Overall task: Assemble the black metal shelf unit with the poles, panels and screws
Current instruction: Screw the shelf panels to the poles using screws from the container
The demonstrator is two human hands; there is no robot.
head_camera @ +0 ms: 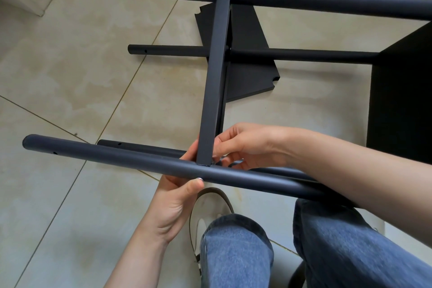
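1. Beige tiled floor (77, 82), mottled, thin dark grout lines running diagonally.
2. Pale shoe (210, 208) with dark trim, resting on the floor.
3. Blue jeans (236, 252) partly covering the shoe.
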